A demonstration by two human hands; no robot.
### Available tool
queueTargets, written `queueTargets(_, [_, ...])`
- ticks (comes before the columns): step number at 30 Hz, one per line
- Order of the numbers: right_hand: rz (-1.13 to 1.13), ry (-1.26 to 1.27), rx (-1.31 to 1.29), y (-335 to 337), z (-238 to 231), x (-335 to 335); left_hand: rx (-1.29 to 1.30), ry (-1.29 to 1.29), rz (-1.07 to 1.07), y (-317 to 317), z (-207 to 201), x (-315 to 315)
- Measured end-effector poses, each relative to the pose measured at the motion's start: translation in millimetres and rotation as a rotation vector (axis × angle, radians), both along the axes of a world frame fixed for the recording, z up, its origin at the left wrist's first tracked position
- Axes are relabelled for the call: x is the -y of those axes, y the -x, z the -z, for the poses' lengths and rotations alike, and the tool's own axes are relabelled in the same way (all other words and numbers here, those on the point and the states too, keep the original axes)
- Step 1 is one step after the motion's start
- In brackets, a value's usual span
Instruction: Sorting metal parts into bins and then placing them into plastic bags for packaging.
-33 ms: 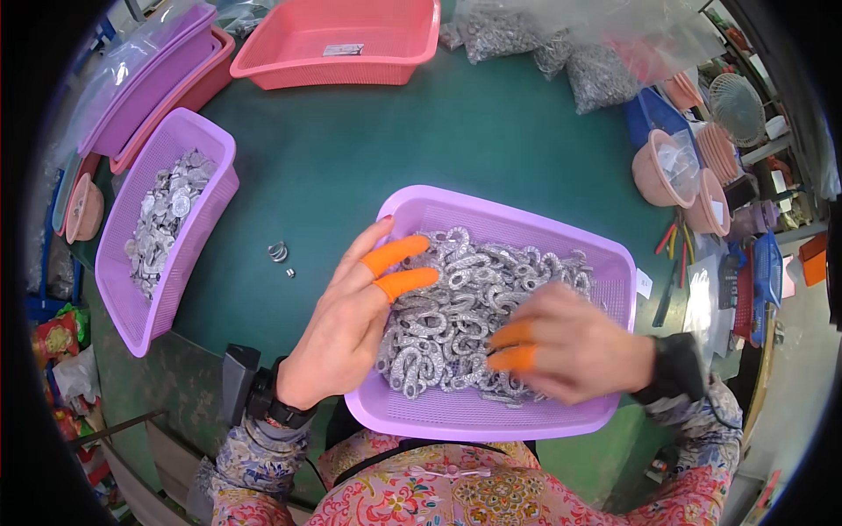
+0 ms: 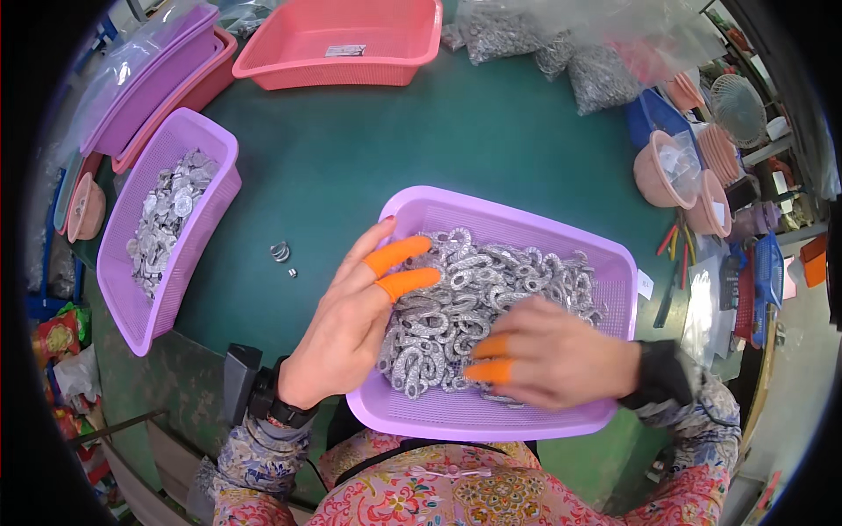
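A lilac plastic basket [image 2: 491, 422] stands in front of me, tilted a little, with a heap of silvery, textured oval metal loops [image 2: 434, 326] in it. My left hand [image 2: 338, 329] reaches over its left rim. The fingers are stretched, and two in orange finger cots lie over the loops. Inside the basket, my right hand [image 2: 544, 358] is palm down on the heap. Two of its fingers also wear orange cots; they are slightly bent and apart, with their tips touching the loops. Its thumb and the space under the palm are hidden.
A second lilac basket [image 2: 226, 167] at left holds flat silvery pieces [image 2: 167, 228]. Two small metal bits [image 2: 280, 252] lie between the baskets on the green table [image 2: 351, 149]. Farther back are a pink basket [image 2: 377, 68] and clear bags of metal pieces [image 2: 605, 79]. Peach bowls [image 2: 653, 171] stand at right.
My right hand has shifted slightly left over the loops and looks less blurred. My left hand stays in place at the basket's left side.
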State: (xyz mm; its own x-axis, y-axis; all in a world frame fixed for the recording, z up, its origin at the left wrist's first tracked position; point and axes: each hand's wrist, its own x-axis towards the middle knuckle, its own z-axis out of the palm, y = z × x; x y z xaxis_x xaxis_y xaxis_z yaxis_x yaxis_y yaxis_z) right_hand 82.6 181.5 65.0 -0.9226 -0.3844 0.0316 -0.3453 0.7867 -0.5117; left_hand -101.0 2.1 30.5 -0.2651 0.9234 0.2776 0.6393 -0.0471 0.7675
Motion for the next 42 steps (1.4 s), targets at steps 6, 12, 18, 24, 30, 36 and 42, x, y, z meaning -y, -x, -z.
queueTargets(6, [-0.146, -0.231, -0.022, -8, 15, 3, 0.049, -0.009, 0.002, 1, 4, 5])
queueTargets(12, [-0.022, -0.024, 0.029, 0, -6, 1, 0.094, -0.038, -0.061, -1, 9, 4])
queueTargets(18, [-0.185, -0.105, -0.092, 45, 16, 37, 0.09, -0.046, -0.05, 1, 9, 4])
queueTargets(24, [-0.219, -0.385, -0.18, 21, 17, 19, 0.097, -0.047, -0.024, 2, 10, 6])
queueTargets(30, [-0.071, -0.398, -0.05, -6, -5, -5, 0.076, -0.035, -0.016, 3, 8, 4])
queueTargets(36, [-0.047, -0.188, -0.102, 13, 1, 12, 0.051, -0.029, -0.015, 3, 6, 2])
queueTargets(42, [-0.172, -0.369, -0.201, 30, 16, 27, 0.081, -0.039, -0.019, 3, 8, 4])
